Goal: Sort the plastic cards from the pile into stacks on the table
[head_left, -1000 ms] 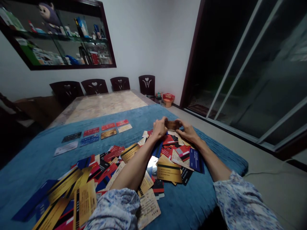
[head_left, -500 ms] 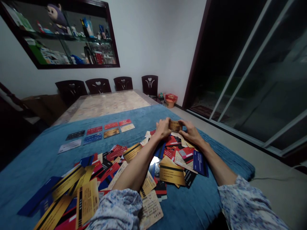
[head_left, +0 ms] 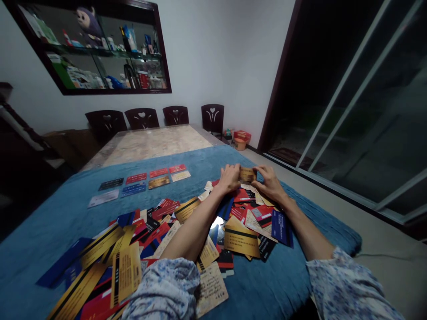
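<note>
Pinching a gold card (head_left: pixel 247 174) by its two ends between our left hand (head_left: pixel 231 178) and right hand (head_left: pixel 269 184), we hold it facing us at the far edge of the loose card heap (head_left: pixel 242 238) on the blue cloth (head_left: pixel 267 284).

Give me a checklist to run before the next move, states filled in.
1. Left hand on the gold card: ok, at its left end.
2. Right hand on the same card: ok, at its right end.
3. Only one card between the hands: cannot tell, anything behind the front face is hidden.
4. Laid-out cards in two rows of four, apart from the pile: ok.
5. Loose cards separate from each other: not ok, they overlap in a mixed-colour pile.
6. Whole pile visible: not ok, the left forearm hides part of it.
</note>
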Action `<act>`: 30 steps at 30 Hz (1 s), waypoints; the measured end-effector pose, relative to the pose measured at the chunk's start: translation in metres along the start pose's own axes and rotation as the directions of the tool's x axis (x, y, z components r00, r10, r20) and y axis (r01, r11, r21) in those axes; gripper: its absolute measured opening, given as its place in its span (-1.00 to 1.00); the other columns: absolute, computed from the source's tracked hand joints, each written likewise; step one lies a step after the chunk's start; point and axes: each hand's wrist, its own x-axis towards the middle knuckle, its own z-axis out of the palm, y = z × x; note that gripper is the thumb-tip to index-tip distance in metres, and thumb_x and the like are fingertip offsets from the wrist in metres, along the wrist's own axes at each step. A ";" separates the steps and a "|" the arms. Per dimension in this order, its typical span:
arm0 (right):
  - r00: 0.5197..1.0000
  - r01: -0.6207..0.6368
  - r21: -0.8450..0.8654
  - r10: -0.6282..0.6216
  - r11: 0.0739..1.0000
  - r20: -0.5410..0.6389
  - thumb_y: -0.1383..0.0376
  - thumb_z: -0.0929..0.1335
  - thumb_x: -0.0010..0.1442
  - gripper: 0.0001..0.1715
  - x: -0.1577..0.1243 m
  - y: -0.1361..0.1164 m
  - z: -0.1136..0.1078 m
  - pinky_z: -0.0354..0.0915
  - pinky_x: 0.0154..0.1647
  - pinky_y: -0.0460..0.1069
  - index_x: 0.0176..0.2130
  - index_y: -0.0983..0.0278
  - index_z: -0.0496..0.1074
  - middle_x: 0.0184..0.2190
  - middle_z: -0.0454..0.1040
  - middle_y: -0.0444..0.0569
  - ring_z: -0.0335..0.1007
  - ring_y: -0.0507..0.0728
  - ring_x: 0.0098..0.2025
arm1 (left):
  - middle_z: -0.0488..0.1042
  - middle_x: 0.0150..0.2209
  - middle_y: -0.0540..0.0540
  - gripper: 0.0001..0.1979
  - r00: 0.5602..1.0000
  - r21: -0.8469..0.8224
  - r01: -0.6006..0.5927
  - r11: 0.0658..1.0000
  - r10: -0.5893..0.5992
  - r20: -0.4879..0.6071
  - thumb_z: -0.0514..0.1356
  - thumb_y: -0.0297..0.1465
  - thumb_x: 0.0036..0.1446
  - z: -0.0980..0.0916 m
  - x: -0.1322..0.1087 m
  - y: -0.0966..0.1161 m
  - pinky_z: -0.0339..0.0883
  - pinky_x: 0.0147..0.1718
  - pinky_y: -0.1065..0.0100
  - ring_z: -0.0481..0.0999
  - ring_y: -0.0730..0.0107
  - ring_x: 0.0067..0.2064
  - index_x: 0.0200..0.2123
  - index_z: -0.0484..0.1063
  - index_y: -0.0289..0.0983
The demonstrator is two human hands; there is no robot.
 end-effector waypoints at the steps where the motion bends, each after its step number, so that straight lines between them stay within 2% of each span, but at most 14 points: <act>1: 1.000 -0.003 -0.007 0.003 1.000 0.000 0.22 0.33 0.13 -0.44 0.000 0.000 0.000 0.26 0.05 0.25 0.13 0.22 0.39 -0.03 0.39 0.13 0.26 0.35 0.00 | 0.46 0.07 -0.27 -0.57 1.000 0.013 -0.001 1.000 0.001 0.003 0.14 -0.50 0.10 -0.001 0.000 0.001 0.24 0.02 0.07 0.33 -0.01 0.12 0.07 0.23 -0.26; 21: 0.996 -0.020 -0.089 0.027 0.996 0.082 0.19 0.33 0.13 -0.41 0.002 -0.007 -0.006 0.29 -0.04 0.25 0.16 0.21 0.41 0.00 0.40 0.16 0.23 0.37 0.01 | 0.46 0.08 -0.35 -0.64 0.999 0.140 -0.017 0.990 0.013 0.029 0.11 -0.52 0.16 -0.008 -0.005 0.007 0.26 0.07 0.00 0.33 -0.03 0.18 0.05 0.29 -0.36; 30: 0.993 0.020 -0.064 -0.013 0.998 0.117 0.18 0.33 0.15 -0.43 0.004 -0.018 -0.004 0.30 -0.06 0.27 0.14 0.18 0.43 0.01 0.44 0.17 0.24 0.38 0.00 | 0.43 0.11 -0.36 -0.60 0.998 0.165 0.001 0.986 -0.012 0.069 0.16 -0.52 0.12 -0.013 -0.016 -0.002 0.24 0.10 0.00 0.30 -0.02 0.20 0.06 0.27 -0.35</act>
